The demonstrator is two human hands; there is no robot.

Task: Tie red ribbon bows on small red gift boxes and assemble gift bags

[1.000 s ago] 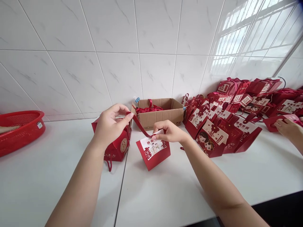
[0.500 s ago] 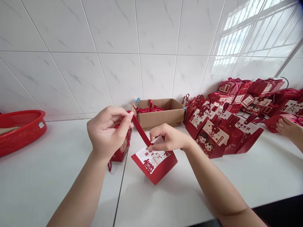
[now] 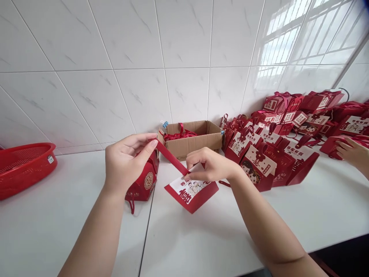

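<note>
A red gift box (image 3: 198, 198) with a white printed panel hangs tilted above the white table. My right hand (image 3: 211, 165) is closed on its top edge, thumb in front, where a red strap joins it. That flat red strap (image 3: 173, 157) runs up to the left, pulled straight. Its far end is pinched between the thumb and fingers of my left hand (image 3: 128, 159). Behind my left wrist stands another red box (image 3: 147, 182) with a round gold emblem and a cord hanging down, partly hidden by the hand.
A cardboard box (image 3: 196, 145) holding red ribbons stands against the tiled wall. Many red gift boxes (image 3: 259, 167) crowd the right side. A co-worker's hand (image 3: 351, 152) rests on a red box at far right. A red plastic basket (image 3: 27, 173) sits at left.
The gift box has risen slightly and shifted a little right, its lower corner higher now. My left hand still pinches the strap. The co-worker's hand has moved slightly on its box.
</note>
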